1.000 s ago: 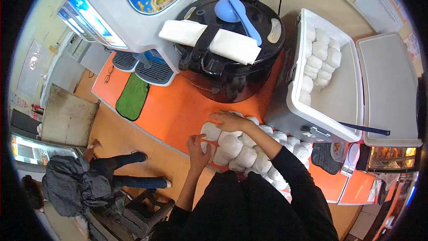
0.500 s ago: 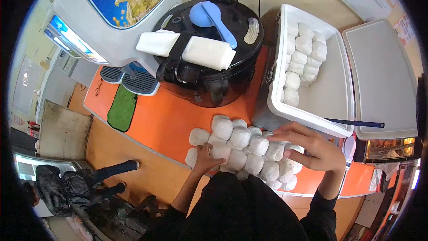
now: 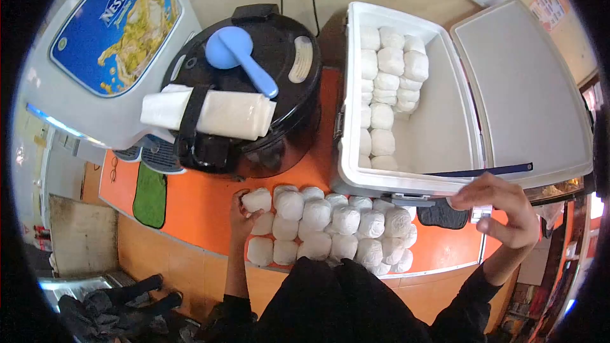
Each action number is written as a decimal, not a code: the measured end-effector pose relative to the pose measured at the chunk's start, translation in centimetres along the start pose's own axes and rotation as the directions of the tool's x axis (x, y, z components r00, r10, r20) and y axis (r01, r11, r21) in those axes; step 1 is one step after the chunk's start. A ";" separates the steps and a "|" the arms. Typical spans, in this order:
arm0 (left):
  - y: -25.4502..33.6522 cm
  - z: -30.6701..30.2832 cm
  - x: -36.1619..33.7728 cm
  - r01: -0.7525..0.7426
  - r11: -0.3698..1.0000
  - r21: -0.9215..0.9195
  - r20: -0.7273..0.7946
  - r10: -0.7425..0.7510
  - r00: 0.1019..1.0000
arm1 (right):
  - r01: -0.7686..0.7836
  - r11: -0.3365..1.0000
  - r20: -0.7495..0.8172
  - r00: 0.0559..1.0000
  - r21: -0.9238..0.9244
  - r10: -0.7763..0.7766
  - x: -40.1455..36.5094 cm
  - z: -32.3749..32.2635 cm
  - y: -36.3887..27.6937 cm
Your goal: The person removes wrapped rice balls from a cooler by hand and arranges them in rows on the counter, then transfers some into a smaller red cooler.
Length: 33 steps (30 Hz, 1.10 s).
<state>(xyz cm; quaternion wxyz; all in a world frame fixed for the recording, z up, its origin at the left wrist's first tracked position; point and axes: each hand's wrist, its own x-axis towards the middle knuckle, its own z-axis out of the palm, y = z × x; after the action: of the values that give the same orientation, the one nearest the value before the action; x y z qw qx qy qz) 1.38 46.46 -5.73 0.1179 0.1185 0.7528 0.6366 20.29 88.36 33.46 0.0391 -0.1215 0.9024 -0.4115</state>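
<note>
Several rounded white wrapped bundles (image 3: 314,214) lie in stacked rows on the orange counter (image 3: 216,209). My left hand (image 3: 244,215) holds the bundle at the left end of the back row, its fingers curled round the side. Raised over the right part of the counter, my right hand (image 3: 502,209) has thumb and fingers apart with nothing between them. Behind the rows stands a white cooler box (image 3: 438,124), open, with more white bundles (image 3: 390,61) stacked along its left side.
A black lidded pot (image 3: 279,38) carries a blue scoop (image 3: 230,47) and folded white cloth (image 3: 235,114). A drink dispenser (image 3: 38,89) and green cloth (image 3: 150,195) are left. The cooler's lid (image 3: 527,89) stands right, with a dark blue strap (image 3: 483,170). Someone's legs (image 3: 127,292) show lower left.
The view has shifted right. My left hand has moved from the front bundles to the back row's left end. My right hand has moved right, away from the bundles.
</note>
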 end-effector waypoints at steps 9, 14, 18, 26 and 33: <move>-4.2 -1.7 4.5 0.313 0.937 -0.157 0.292 -0.259 0.921 | -0.340 0.885 0.264 0.865 -0.319 0.428 10.9 -2.5 14.6; -4.9 -1.3 3.3 0.136 0.758 0.638 0.095 -0.253 0.963 | -0.709 0.580 0.437 0.408 -0.401 0.801 16.4 4.0 23.4; -1.4 -0.8 3.0 0.043 0.633 0.773 0.113 -0.204 0.972 | -0.713 0.573 0.303 0.486 -0.405 0.819 15.9 10.4 30.1; 14.6 2.1 5.4 0.166 0.871 0.462 0.535 -0.423 0.731 | -0.718 0.611 0.266 0.550 -0.333 0.792 17.1 9.0 29.5; 27.3 10.3 5.8 0.108 0.756 -0.645 0.414 0.228 0.881 | -0.256 0.888 0.102 0.943 -0.383 0.316 16.4 -2.1 7.5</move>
<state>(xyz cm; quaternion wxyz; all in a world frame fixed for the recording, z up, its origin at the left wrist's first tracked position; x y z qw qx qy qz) 0.01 62.37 19.41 0.3085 0.2451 0.4280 0.8134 2.65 90.55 29.67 0.1493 -0.0248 0.9647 -0.2154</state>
